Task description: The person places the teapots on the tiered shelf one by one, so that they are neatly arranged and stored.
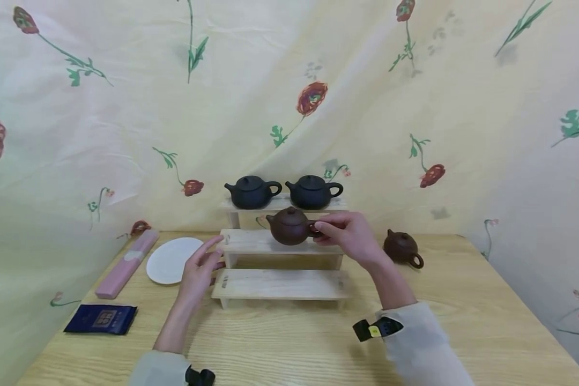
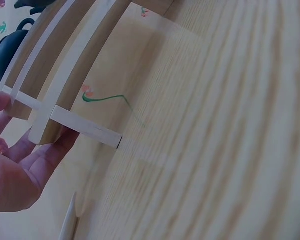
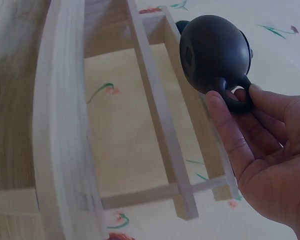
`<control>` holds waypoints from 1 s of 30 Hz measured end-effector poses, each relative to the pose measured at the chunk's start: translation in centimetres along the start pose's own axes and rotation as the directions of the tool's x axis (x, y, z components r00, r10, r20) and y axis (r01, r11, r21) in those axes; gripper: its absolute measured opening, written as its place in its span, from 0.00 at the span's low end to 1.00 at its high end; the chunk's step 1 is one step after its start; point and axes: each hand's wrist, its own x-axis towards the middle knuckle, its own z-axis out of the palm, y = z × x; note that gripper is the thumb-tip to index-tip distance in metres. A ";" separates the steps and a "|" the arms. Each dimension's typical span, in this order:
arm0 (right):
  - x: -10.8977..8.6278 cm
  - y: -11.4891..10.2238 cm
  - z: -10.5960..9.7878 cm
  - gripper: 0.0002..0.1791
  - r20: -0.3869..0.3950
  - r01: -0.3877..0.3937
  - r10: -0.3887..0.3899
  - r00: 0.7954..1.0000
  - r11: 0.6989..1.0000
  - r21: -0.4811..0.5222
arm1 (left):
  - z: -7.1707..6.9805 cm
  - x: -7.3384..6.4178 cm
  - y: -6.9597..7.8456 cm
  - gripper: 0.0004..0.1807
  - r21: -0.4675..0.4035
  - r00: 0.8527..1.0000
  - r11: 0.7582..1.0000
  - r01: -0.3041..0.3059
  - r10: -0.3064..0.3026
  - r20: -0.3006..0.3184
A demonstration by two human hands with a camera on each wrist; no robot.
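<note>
The left grip is relaxed beside the three-tier stand. The right grip pinches one brown teapot above the middle tier, not yet set down. Right of this grip, another brown teapot on the surface seems remaining. Behind it, two black teapots on top seem already placed.

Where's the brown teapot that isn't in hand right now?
In the head view, the teapot is on the table near the back edge, right of the rack and the right hand.
</note>
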 end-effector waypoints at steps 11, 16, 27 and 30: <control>1.7 -0.2 2.4 0.15 0.029 -0.054 0.053 0.998 0.998 0.043 | 0.2 0.0 0.0 0.23 0.003 1.000 1.000 -0.004 0.004 -0.013; 2.2 -0.2 3.1 0.14 0.047 -0.024 0.021 0.999 0.998 0.058 | 0.1 -0.1 -0.1 0.23 0.005 1.000 1.000 -0.007 0.007 -0.013; 3.1 -0.7 4.5 0.13 0.066 -0.018 0.015 0.998 0.999 0.044 | 0.1 -0.1 -0.2 0.23 0.020 1.000 1.000 -0.022 0.022 -0.021; 3.4 -0.7 4.9 0.12 0.070 -0.020 0.017 0.997 0.999 0.041 | 0.1 -0.1 -0.2 0.23 0.015 0.999 1.000 -0.025 0.025 -0.023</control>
